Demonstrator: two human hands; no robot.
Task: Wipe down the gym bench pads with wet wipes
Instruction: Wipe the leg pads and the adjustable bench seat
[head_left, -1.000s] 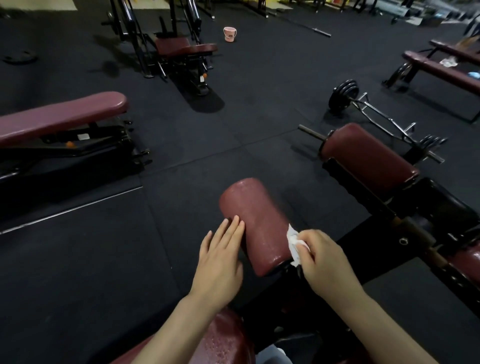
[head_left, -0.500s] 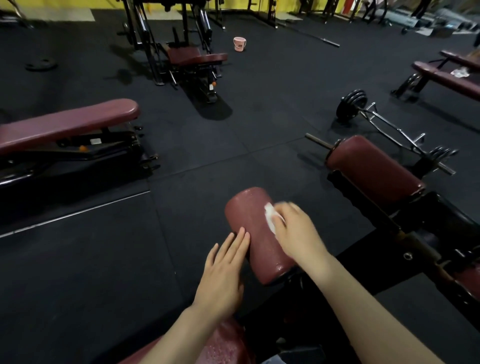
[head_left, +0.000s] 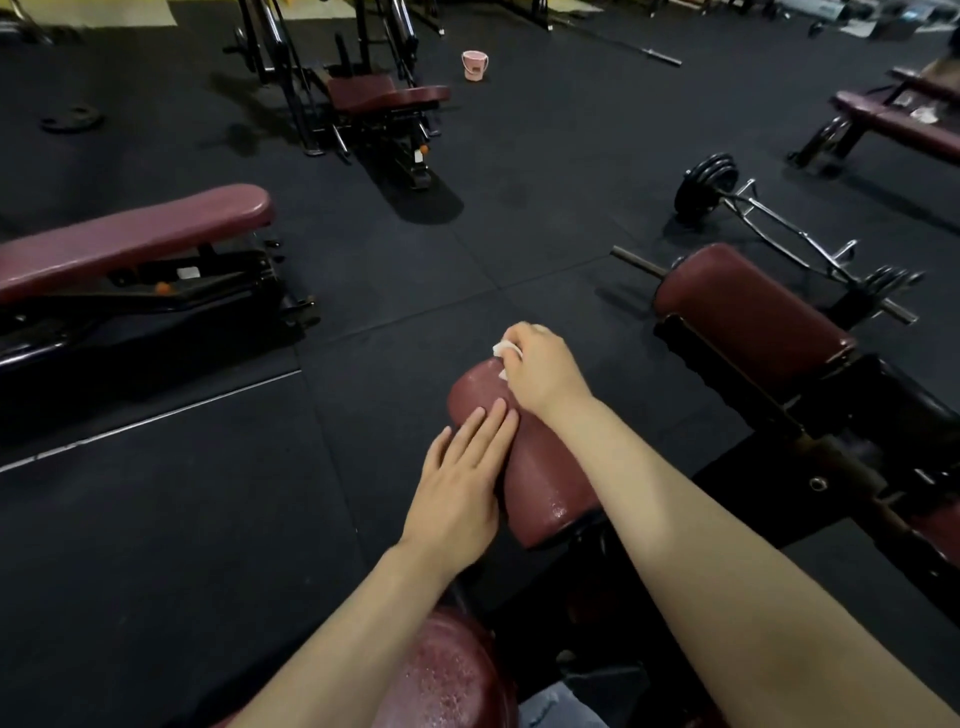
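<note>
The maroon roller pad (head_left: 540, 467) sits low in the middle of the view, a padded cylinder running away from the person, its near end glistening with wet spots. At the pad's far end the right hand (head_left: 543, 371) has its fingers curled around a white wet wipe (head_left: 503, 349), which it presses against the top of that end. The left hand (head_left: 457, 483) lies flat on the pad's left flank, fingers straight and together, fingertips pointing toward the far end; the two hands are apart, the left nearer the person than the right.

Just below the roller pad, at the bottom edge, a second maroon pad (head_left: 447, 675) shows, beaded with droplets. To the right of the roller pad a larger maroon roller (head_left: 748, 312) sits on a black frame (head_left: 831, 441), well apart from it. Beyond that roller a loaded barbell (head_left: 779, 228) with black plates lies on the dark rubber floor (head_left: 208, 545). To the left of the roller pad, well apart, stands a flat bench (head_left: 130, 239) with a maroon top. Far beyond the roller pad stands a machine with a maroon seat (head_left: 384, 96), and a small pink bucket (head_left: 474, 65) sits on the floor just to its right. Another maroon bench (head_left: 898, 122) is at the upper right.
</note>
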